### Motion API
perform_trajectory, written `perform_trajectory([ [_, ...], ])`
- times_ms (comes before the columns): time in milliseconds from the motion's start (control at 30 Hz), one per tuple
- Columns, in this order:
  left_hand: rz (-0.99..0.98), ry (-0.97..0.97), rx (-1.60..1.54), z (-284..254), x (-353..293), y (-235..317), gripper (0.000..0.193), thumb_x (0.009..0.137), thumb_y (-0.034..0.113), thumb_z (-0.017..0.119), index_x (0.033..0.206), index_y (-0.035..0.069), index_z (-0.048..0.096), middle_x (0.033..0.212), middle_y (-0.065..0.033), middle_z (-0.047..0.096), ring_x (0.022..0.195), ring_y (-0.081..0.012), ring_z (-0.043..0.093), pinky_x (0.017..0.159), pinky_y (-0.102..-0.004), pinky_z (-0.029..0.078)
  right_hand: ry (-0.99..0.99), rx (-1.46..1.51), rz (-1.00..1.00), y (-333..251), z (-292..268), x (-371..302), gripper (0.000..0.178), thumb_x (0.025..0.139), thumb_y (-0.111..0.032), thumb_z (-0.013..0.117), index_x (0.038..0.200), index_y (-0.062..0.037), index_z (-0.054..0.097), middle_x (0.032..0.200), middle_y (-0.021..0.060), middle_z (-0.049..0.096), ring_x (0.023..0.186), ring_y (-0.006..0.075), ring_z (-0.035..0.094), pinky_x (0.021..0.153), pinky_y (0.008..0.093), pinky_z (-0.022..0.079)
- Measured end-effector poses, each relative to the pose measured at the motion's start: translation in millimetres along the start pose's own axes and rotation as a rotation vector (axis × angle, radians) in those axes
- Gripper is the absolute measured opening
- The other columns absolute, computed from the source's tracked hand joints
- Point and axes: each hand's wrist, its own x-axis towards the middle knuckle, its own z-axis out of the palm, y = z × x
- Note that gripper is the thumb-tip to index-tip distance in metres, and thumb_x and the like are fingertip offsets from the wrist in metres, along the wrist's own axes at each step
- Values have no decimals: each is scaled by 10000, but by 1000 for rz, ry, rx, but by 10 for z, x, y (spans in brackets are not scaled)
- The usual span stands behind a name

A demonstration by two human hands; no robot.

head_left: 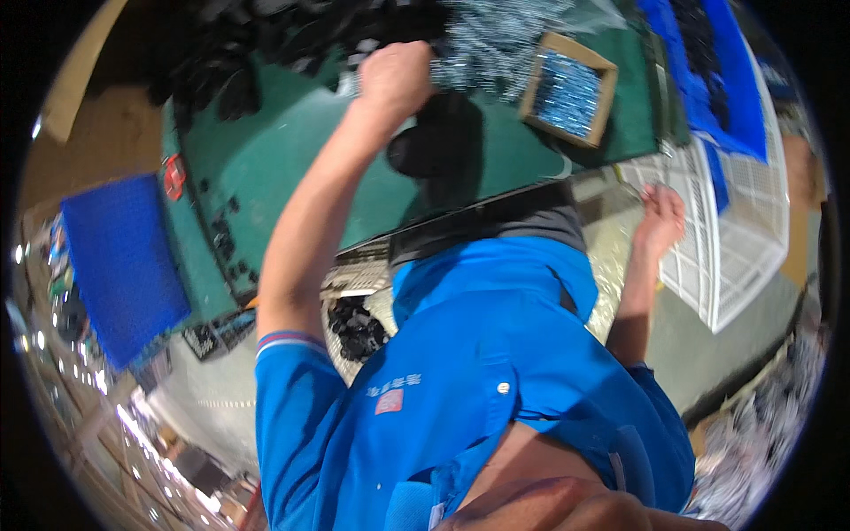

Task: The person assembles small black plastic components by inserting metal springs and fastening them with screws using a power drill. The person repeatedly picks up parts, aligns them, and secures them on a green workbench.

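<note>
Left hand at the meeting of the dark and metal piles; right hand off the tabletop's near edge

Fingers, left hand (396,80): curled under, tips hidden behind the back of the hand; cannot tell whether they are clamped on anything. Fingers, right hand (661,219): bent, close to one another; cannot tell if they grip something.

Left hand is over the far part of the green tabletop (301,177), between a heap of black parts (301,31) on its left and a loose pile of silvery-blue metal pieces (496,40) on its right. Contact with either is unclear.

Right of the loose pile: an open cardboard box (604,99), tilted in view, filled with similar metal pieces. Right hand is beside a white mesh basket (708,283); a blue bin (751,97) containing dark items is beyond.

Left end of tabletop: a red object (174,177), with small black bits (221,234) scattered nearer the person. Below the near edge: more black pieces (356,329).
</note>
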Motion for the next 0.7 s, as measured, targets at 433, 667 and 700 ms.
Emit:
perform_trajectory([
  [433, 49, 56, 72, 113, 9, -80, 94, 737, 23, 584, 822, 13, 624, 859, -212, 692, 861, -410, 671, 751, -494, 527, 59, -23, -54, -175, 203, -133, 96, 882, 14, 676, 946, 21, 604, 858, 138, 693, 720, 236, 708, 615, 301, 578],
  [667, -105, 137, -164, -66, -202, -47, 219, 783, 109, 619, 975, 10, 657, 864, -195, 692, 860, -359, 675, 756, -427, 520, 32, -127, -107, -126, 150, -143, 95, 878, 27, 673, 949, 31, 609, 839, 139, 692, 706, 235, 707, 614, 306, 579],
  [700, -122, 127, -249, -127, -239, -76, 247, 788, 124, 628, 1004, 9, 663, 864, -191, 691, 852, -348, 674, 756, -413, 519, 35, -121, -107, -125, 146, -136, 95, 878, 31, 671, 950, 32, 610, 839, 142, 693, 703, 239, 707, 612, 308, 579],
])
